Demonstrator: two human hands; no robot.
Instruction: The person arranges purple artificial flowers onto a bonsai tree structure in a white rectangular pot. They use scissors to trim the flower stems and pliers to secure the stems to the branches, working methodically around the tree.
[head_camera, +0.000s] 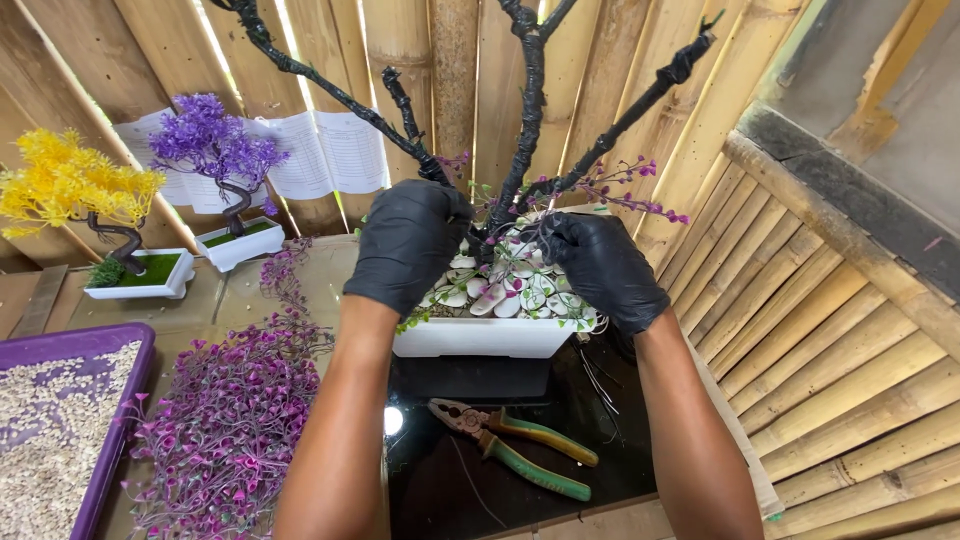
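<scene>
Both gloved hands work at the base of a black wire tree (530, 110) in a white pot (480, 337): left hand (408, 245) grips a branch, right hand (600, 265) pinches a purple sprig (640, 200). Fastening appears underway; pliers (515, 445) lie close.

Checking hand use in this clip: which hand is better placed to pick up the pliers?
Probably the right hand. The pliers lie on the dark tabletop with their handles running toward the right forearm. The left hand grips the base of the black branches.
</scene>
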